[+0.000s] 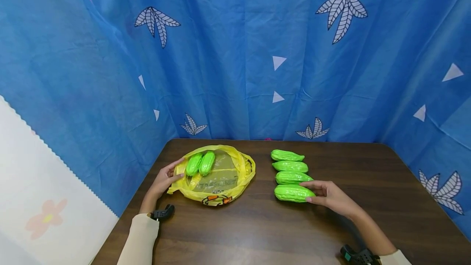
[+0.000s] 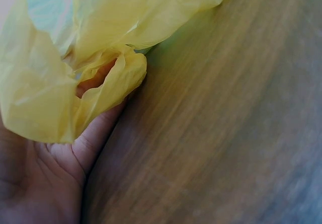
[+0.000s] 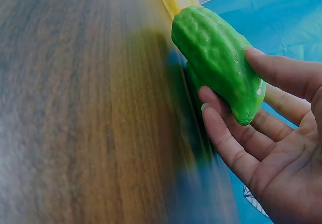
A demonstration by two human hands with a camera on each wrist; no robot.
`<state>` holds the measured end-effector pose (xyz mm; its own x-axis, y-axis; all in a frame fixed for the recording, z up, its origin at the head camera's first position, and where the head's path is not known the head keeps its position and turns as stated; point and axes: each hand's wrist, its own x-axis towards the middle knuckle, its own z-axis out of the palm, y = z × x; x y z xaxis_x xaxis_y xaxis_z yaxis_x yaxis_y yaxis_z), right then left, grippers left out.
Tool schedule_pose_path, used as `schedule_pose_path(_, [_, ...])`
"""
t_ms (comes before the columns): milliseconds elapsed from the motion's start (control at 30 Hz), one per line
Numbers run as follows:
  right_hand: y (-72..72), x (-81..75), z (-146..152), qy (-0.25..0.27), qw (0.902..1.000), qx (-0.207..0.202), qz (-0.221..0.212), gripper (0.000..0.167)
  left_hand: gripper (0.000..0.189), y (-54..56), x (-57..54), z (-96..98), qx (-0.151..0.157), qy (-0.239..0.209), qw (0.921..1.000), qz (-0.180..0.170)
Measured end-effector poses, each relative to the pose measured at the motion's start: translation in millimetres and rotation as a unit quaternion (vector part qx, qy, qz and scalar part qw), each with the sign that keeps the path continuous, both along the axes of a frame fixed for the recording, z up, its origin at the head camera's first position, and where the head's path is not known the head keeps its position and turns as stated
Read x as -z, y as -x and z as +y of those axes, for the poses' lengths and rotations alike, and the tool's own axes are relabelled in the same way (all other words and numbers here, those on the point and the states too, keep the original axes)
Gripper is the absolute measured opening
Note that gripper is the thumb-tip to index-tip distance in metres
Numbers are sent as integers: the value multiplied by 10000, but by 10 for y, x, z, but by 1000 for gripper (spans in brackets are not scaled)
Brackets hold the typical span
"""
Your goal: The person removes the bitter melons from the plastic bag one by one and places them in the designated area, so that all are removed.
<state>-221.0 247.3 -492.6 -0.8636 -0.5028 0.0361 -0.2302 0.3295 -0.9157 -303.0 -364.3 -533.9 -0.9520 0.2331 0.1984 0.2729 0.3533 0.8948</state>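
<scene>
Two gourds (image 1: 200, 163) lie in the bag (image 1: 235, 183) your left hand (image 1: 164, 180) grips; four wait, your right hand (image 1: 329, 195) pinching the nearest gourd (image 1: 293, 193)

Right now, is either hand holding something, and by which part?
Right hand grips the nearest green gourd by its right end; left hand grips the yellow bag by its rim.

On the table (image 1: 257, 232), the plastic bag (image 1: 235, 175) lies at nine o'clock of four bitter gourds (image 1: 290, 166); two gourds (image 1: 200, 163) lie in the bag.
</scene>
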Motion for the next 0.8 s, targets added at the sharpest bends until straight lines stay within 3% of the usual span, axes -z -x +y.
schedule_pose_path(800, [26,47,45,-8,10000,-2,19,48,63,-5,-11,2,-7,-129,9998,-118])
